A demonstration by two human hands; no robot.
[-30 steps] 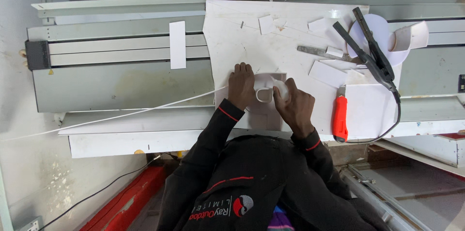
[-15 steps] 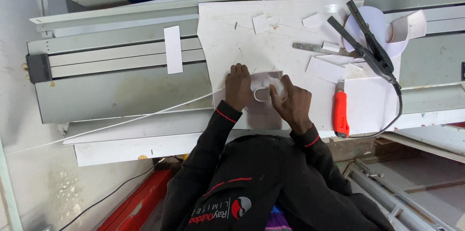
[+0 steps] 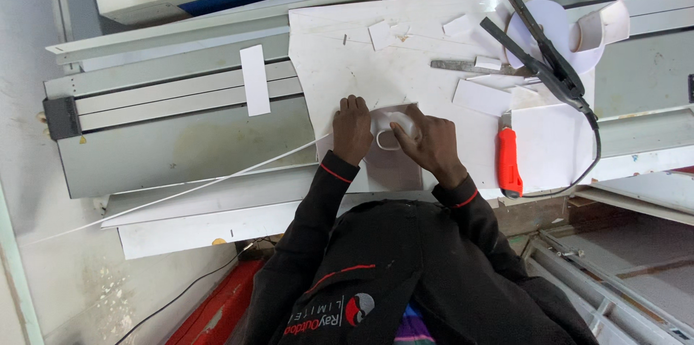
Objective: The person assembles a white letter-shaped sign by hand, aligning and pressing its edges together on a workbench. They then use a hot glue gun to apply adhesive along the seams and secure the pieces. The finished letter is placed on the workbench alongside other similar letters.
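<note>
Both my hands on a small white curved piece, mid-worktop.

My left hand [image 3: 352,130] lies flat, fingers together; my right hand [image 3: 431,148] fingers pinch the white piece [image 3: 391,128] on a white sheet [image 3: 340,63] over the grey metal worktop [image 3: 181,142]. Right: orange knife [image 3: 509,163], black pliers [image 3: 542,56]. Red floor near left.

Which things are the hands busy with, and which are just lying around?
In use: left hand, right hand, bent white strip, white sheet.
Lying about: orange knife, black pliers, metal blade, white offcuts, tape roll.
</note>
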